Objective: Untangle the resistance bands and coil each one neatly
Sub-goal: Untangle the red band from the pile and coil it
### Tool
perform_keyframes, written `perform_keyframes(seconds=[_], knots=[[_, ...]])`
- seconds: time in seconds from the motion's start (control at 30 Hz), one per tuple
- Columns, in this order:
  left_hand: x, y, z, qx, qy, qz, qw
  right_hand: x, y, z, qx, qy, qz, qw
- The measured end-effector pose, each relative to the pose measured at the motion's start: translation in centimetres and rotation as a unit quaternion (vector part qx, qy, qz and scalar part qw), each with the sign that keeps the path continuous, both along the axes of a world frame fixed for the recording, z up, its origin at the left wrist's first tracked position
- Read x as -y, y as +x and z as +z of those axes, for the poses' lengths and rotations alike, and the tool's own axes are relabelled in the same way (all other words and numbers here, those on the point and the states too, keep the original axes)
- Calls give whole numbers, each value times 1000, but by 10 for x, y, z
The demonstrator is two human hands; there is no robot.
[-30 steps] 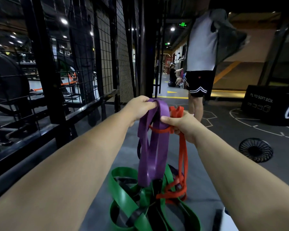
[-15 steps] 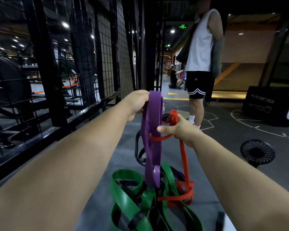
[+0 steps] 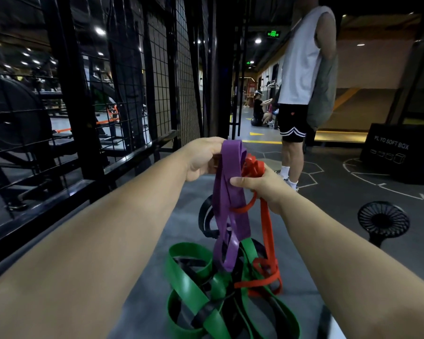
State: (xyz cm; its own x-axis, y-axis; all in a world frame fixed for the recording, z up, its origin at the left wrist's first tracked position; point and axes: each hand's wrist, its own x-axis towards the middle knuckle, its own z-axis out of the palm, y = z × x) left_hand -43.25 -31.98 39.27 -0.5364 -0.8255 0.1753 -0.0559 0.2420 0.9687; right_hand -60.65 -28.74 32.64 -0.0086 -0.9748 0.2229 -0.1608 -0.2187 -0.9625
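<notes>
My left hand [image 3: 202, 156] grips the top of a wide purple band [image 3: 230, 209] that hangs down in folded loops. Just right of it, my right hand [image 3: 260, 185] holds a bunched thin red band [image 3: 264, 228], its thumb pressing against the purple band. The red band trails down into a tangle on the floor. There a wide green band [image 3: 189, 280] lies in big loops, interwoven with a black band [image 3: 205, 216] that also arcs up behind the purple one.
A black wire-mesh cage wall [image 3: 132, 94] runs along the left. A person in a white top and black shorts [image 3: 296, 94] stands ahead on the right. A small black fan [image 3: 383, 220] sits on the floor at right, a black plyo soft box [image 3: 399, 152] behind it.
Both hands have come closer together and slightly lower; my right hand has gathered more of the red band into a bunch. The standing person has shifted a little.
</notes>
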Motion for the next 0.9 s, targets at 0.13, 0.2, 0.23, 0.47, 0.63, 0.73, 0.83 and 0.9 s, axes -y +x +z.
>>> perform_keyframes(seconds=[0.13, 0.2, 0.23, 0.47, 0.63, 0.73, 0.83, 0.9], knots=[[0, 4, -4, 7, 40, 4, 999, -1, 3, -2, -36, 1, -24, 999], [2, 4, -7, 36, 75, 55, 995, 0, 6, -6, -46, 3, -52, 998], [3, 5, -8, 62, 83, 103, 989, 1, 8, -8, -46, 5, -64, 997], [11, 7, -26, 122, 14, 62, 990, 5, 16, -18, -92, 41, -79, 992], [16, 10, -30, 100, 68, -4, 993, -2, 21, -20, -103, 40, -64, 992], [10, 13, -31, 133, 58, -67, 987, -3, 18, -25, -67, 41, -56, 995], [13, 8, -40, 117, -28, 15, 993, -5, 21, -24, -24, 57, -55, 997], [12, 3, -41, 83, -47, 62, 993, -4, 20, -26, -3, 84, -36, 996]])
